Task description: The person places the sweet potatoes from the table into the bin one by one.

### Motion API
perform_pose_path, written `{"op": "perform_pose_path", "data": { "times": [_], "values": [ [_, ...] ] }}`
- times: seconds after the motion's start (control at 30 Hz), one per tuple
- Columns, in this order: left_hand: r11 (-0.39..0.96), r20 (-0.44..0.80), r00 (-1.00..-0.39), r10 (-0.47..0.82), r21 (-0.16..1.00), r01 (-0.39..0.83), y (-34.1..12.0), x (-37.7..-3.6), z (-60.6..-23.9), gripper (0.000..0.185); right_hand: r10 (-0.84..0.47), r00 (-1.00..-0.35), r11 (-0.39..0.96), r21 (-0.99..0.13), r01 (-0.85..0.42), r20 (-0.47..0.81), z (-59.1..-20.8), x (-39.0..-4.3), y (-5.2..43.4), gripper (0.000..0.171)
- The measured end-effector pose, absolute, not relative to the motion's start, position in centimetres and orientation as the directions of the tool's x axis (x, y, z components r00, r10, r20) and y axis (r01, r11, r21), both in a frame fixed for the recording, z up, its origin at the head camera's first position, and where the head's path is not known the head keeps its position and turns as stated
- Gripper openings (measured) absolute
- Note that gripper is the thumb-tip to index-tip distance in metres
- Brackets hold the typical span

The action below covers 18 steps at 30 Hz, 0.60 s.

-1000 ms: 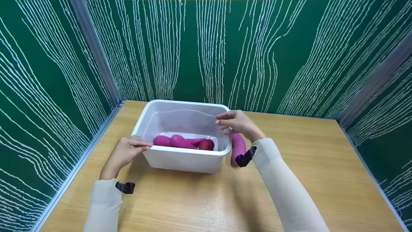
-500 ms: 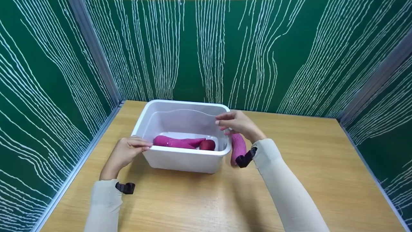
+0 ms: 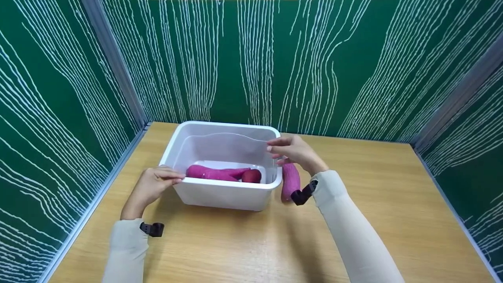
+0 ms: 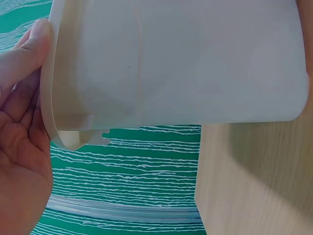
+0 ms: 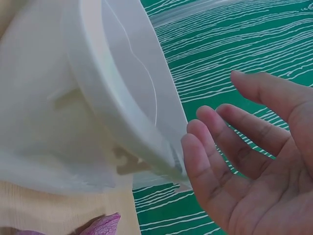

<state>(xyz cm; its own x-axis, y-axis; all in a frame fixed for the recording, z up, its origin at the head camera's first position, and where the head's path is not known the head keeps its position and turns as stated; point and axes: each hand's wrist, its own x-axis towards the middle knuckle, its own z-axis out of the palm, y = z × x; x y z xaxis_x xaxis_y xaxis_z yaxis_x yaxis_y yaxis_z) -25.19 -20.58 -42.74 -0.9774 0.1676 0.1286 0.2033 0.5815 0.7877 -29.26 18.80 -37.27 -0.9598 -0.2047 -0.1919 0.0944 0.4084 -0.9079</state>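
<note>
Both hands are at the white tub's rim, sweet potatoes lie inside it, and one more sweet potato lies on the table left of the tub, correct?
Not quite: the loose sweet potato lies on the table to the right of the white tub, under the right hand, as the head view shows. The rest holds.

The wooden table (image 3: 393,204) holds a white tub (image 3: 220,194). One purple sweet potato (image 3: 290,182) lies on the table, under the right hand (image 3: 294,151).
</note>
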Motion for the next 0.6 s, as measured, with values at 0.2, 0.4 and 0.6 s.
{"op": "perform_pose_path", "data": {
  "times": [0.2,0.4,0.6],
  "values": [
    [0.58,0.154,-0.972,0.177,0.782,0.229,-20.6,-25.2,-42.8,0.018,-0.196,-0.96,0.397,-0.911,0.109,-0.2,-37.4,-29.1,19.4,0.043],
    [0.577,0.17,-0.969,0.18,0.779,0.244,-20.6,-25.3,-42.8,0.017,-0.177,-0.961,0.364,-0.921,0.138,-0.214,-37.9,-29.1,20.2,0.046],
    [0.567,0.151,-0.972,0.178,0.791,0.227,-20.5,-25.2,-42.8,0.018,-0.142,-0.964,0.341,-0.925,0.167,-0.226,-38.6,-29.1,21.2,0.048]
  ]
}}
